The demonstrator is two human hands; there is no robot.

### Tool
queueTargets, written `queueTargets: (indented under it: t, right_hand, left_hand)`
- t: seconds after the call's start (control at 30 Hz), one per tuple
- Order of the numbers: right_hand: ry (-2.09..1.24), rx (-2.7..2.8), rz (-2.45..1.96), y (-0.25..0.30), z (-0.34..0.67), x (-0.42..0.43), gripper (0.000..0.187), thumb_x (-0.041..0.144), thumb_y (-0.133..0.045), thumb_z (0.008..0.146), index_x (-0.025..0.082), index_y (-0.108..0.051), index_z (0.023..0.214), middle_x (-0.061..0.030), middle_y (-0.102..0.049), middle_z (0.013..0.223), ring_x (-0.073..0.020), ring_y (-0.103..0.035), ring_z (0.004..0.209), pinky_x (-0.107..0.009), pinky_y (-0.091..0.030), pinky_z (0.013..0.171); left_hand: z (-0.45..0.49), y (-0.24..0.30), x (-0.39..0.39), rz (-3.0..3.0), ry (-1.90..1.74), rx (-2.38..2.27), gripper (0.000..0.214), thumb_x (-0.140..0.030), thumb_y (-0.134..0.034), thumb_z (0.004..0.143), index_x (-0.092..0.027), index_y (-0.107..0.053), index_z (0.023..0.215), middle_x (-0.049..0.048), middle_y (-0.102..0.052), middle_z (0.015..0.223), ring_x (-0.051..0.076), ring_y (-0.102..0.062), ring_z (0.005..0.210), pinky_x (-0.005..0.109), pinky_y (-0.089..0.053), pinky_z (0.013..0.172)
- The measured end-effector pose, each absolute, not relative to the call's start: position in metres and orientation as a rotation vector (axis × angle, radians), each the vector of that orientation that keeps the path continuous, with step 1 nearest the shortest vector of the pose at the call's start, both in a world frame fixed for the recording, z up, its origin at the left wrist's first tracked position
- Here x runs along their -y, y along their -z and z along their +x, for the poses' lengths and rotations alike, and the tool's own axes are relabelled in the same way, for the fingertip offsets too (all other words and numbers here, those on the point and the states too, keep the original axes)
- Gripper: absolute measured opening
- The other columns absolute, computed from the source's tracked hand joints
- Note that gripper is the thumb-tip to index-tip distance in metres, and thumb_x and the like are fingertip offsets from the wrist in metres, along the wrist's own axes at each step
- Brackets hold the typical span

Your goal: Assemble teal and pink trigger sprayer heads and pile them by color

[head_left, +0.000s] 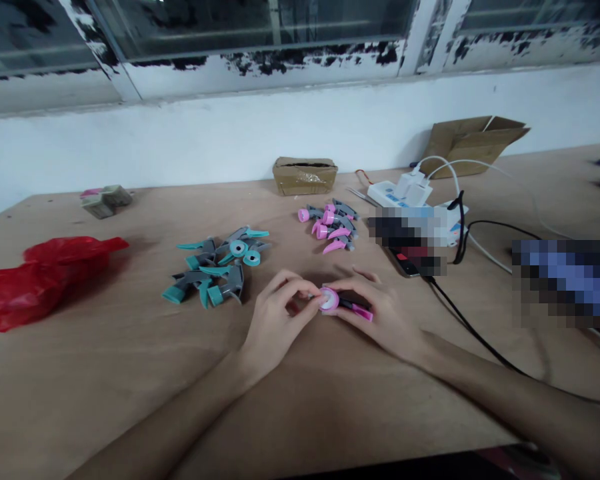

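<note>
Both hands meet over the wooden table (pixel 130 373) at its middle. My right hand (pixel 380 307) grips a pink trigger sprayer head (pixel 337 303), its pink cap facing me and its pink lever sticking out to the right. My left hand (pixel 277 313) pinches at the cap's white inner face with thumb and forefinger. Behind the hands lie a heap of several pink-and-grey sprayer heads (pixel 333 227) and, further left, a heap of several teal-and-grey sprayer heads (pixel 220 263).
A red plastic bag (pixel 40 277) lies at the left edge. A small cardboard box (pixel 305 175) and an open carton (pixel 473 141) stand by the white wall. A power strip (pixel 405 195) with white and black cables (pixel 475 337) crosses the right side.
</note>
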State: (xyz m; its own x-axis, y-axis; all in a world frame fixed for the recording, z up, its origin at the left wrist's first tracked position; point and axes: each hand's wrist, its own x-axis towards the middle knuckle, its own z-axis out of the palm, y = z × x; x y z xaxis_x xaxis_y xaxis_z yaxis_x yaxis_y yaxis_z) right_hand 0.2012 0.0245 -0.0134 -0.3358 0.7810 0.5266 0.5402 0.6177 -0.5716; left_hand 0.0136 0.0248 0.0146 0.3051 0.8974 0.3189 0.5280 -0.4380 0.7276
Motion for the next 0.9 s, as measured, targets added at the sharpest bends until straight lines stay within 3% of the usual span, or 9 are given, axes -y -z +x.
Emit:
queueTargets:
  t: [0.47,0.9]
  right_hand:
    - [-0.289,2.083,-0.967,0.0131,0.2025,-0.0241,0.025,0.024,-0.061,0.082,0.028,-0.058,0.107,0.0004,-0.071,0.094,-0.0167,-0.065,0.089,-0.048,-0.035,0.101]
    - [-0.248,2.085,-0.937,0.0133,0.2016,-0.0214,0.027,0.021,-0.062,0.081,0.025,-0.057,0.107,0.0002,-0.070,0.096,-0.0139,-0.065,0.088,-0.043,-0.032,0.104]
  left_hand:
    - [0.0142,-0.0156,-0.0252,2.200,-0.893,-1.240,0.009,-0.012,-0.062,0.075,-0.020,-0.065,0.078,0.0000,-0.057,0.082,0.009,-0.054,0.067,0.021,-0.046,0.060]
    - [0.0143,-0.0177,-0.0222,2.274,-0.921,-1.302,0.008,-0.017,-0.063,0.076,-0.020,-0.065,0.084,-0.0009,-0.057,0.084,0.009,-0.053,0.066,0.022,-0.047,0.063]
